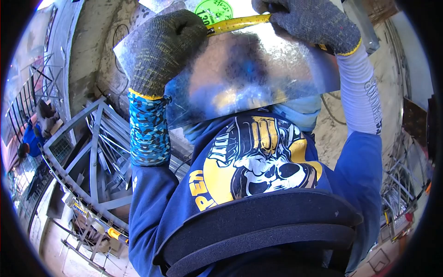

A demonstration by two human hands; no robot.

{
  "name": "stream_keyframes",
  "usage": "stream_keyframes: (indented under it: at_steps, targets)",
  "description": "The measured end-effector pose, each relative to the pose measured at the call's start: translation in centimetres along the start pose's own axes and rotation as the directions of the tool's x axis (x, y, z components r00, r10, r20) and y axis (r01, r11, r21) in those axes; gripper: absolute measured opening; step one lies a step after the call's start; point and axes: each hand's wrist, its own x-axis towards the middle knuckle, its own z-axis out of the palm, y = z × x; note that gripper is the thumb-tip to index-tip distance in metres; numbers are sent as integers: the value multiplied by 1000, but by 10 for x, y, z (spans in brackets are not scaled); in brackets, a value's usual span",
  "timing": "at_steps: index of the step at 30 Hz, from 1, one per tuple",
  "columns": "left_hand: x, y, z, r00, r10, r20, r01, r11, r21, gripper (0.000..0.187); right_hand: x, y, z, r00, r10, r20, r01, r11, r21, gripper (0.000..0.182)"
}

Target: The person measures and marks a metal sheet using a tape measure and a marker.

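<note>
A shiny metal sheet (258,78) lies in front of my body, with a round green sticker (213,10) near its far edge. A yellow measuring tape (240,24) stretches across it between my hands. My left hand (168,48), in a dark knit glove, is closed around the tape's left end beside the sticker. My right hand (316,25), gloved alike, is closed on the tape's right end; a black-and-yellow bit shows beneath that glove. The fingers of both hands are partly hidden.
On the left stands a grey metal frame (94,152) with long metal bars inside. A person in blue (32,138) is farther left. A yellow-and-black tool (117,235) lies lower left. More metal pieces (399,189) are stacked at right. A dark curved brim (258,221) covers the lower middle.
</note>
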Motion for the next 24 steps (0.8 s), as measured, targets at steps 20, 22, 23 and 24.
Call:
stream_keyframes:
  at_steps: [20,22,23,24]
  targets:
    - [-5,9,-1,981,184,-67,-170,970,174,21,1,0,-3,984,-160,-81,156,987,-48,12]
    - [-4,11,-3,983,176,-58,-165,974,152,21,1,-2,-7,983,-160,-87,157,987,-44,12]
    - [-5,12,-3,985,160,-59,-151,979,138,21,1,-3,-8,982,-161,-95,158,987,-37,12]
    - [-5,12,-3,988,144,-59,-136,983,124,22,1,-4,-9,983,-158,-98,155,987,-36,12]
